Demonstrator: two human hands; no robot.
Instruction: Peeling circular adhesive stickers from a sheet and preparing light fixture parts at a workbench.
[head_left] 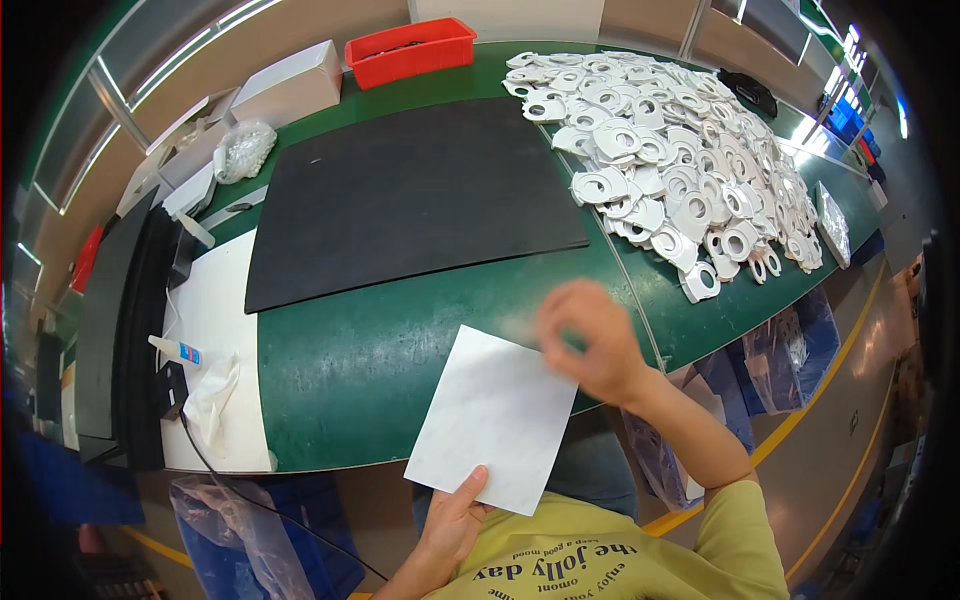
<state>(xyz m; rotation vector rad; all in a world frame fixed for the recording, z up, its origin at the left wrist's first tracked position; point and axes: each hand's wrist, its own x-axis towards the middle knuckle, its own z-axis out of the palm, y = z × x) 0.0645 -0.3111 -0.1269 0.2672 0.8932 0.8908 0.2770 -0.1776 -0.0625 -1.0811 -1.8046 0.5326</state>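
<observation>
**Two hands on a white sheet at a green bench**

The right hand (592,340), just right of the frame's centre, is blurred; its fingers curl together at the upper right corner of a white square sheet (495,420), but the blur hides whether they pinch the sheet or only touch it, so I cannot tell the state of that grip. The left hand (452,520) comes up from the lower edge, its forearm cut off by the frame; its thumb lies on top of the sheet's lower edge and the grip is clamped on the sheet, the fingers hidden underneath.

The sheet sits in the lower centre of the frame, tilted, its upper part over the front edge of the green bench (370,350) and its lower part hanging past it above a yellow shirt.

A large black mat (410,190) lies flat on the bench in the upper centre. In the upper right a heap of white ring-shaped parts (670,150) spreads across the bench. A red bin (410,50) stands at the top edge. At the left lie a small glue tube (175,350) and a crumpled white cloth (212,390), small and hard to make out
</observation>
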